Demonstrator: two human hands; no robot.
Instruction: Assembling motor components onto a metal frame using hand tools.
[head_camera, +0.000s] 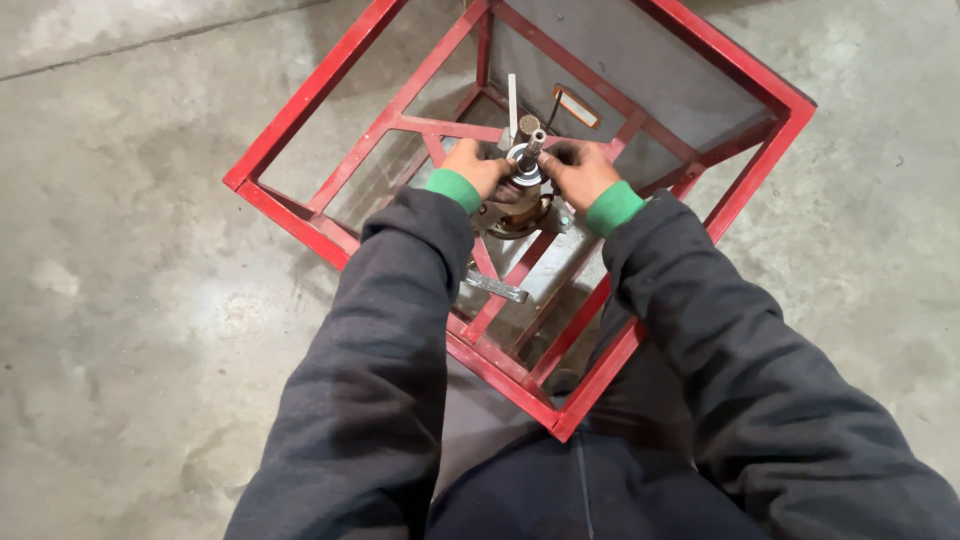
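Observation:
A red square-tube metal frame (300, 215) stands on the concrete floor below me. At its centre a steel shaft (527, 140) rises from a round metal hub (515, 212). My left hand (474, 167) grips the left side of a shiny ring part (524, 165) around the shaft. From the right, my right hand (578, 172) holds the same part. Both arms wear dark sleeves with green cuffs.
Grey concrete floor (130, 300) surrounds the frame. A flat grey metal bracket (495, 287) lies on a red crossbar below the hub. A grey panel (620, 60) with a small orange-edged label (577, 106) closes the frame's far side.

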